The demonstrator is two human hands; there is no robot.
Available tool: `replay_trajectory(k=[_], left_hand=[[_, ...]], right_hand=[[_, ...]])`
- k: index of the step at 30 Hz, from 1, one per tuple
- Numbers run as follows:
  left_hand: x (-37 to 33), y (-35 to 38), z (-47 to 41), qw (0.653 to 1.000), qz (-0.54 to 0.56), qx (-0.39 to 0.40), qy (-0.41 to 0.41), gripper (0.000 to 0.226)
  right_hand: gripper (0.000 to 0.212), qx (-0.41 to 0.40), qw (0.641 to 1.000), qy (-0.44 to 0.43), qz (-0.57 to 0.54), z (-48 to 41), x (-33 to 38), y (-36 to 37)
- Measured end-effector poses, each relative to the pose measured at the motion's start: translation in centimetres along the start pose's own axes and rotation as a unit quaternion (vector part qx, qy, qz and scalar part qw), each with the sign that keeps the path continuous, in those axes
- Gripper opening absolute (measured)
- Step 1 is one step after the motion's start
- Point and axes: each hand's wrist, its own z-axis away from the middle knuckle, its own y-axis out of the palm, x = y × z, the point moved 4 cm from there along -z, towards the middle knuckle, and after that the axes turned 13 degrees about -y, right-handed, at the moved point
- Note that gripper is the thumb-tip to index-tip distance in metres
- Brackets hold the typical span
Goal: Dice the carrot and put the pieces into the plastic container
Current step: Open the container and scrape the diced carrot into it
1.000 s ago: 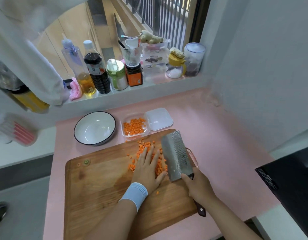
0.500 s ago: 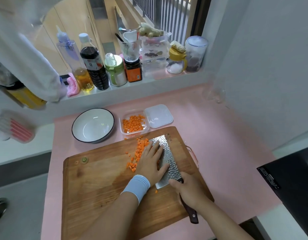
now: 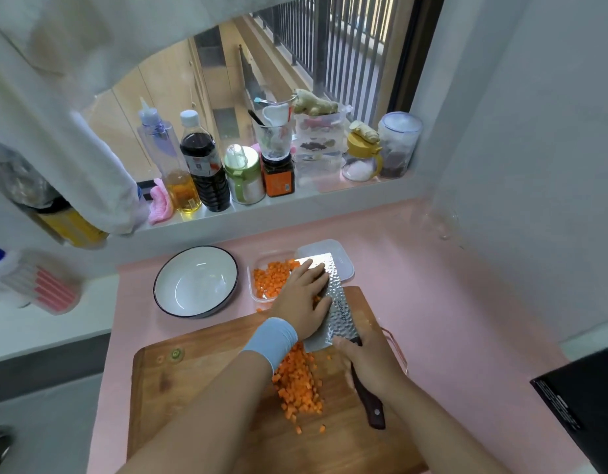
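While right hand [image 3: 371,357] grips the hammered cleaver [image 3: 336,309], left hand [image 3: 301,302] lies flat, fingers spread, on its blade.

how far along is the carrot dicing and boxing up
Dicing looks done: no whole carrot is in view. The plastic container already holds some dice. In hand: the right hand holds the cleaver reaching toward it, left hand pressed on the blade. Left: the pile of carrot pieces on the cutting board.

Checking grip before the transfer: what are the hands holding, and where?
The right hand grips the cleaver by its dark handle. The left hand lies flat on the blade, holding nothing.
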Motion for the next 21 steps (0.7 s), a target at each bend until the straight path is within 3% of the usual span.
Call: replay_trajectory(k=[7, 11, 15, 21], left_hand=[[3.1, 0.5, -4.9, 0.999, 0.044, 0.015, -0.019, 0.047], [4.8, 0.7, -6.3, 0.997, 0.07, -0.011, -0.038, 0.041], [7.7, 0.8, -6.4, 0.988, 0.087, -0.053, -0.119, 0.034], [9.6, 0.5, -5.6, 0.986, 0.067, -0.09, -0.126, 0.026]], right_hand=[[0.025, -0.013, 0.997, 0.05, 0.048, -4.8, 1.4, 0.5], [0.024, -0.013, 0.996, 0.067, 0.052, -6.3, 1.3, 1.0], [0.025, -0.034, 0.993, 0.069, 0.092, -6.6, 1.4, 1.1], [0.025, -0.043, 0.987, 0.069, 0.135, -6.8, 1.5, 1.0]])
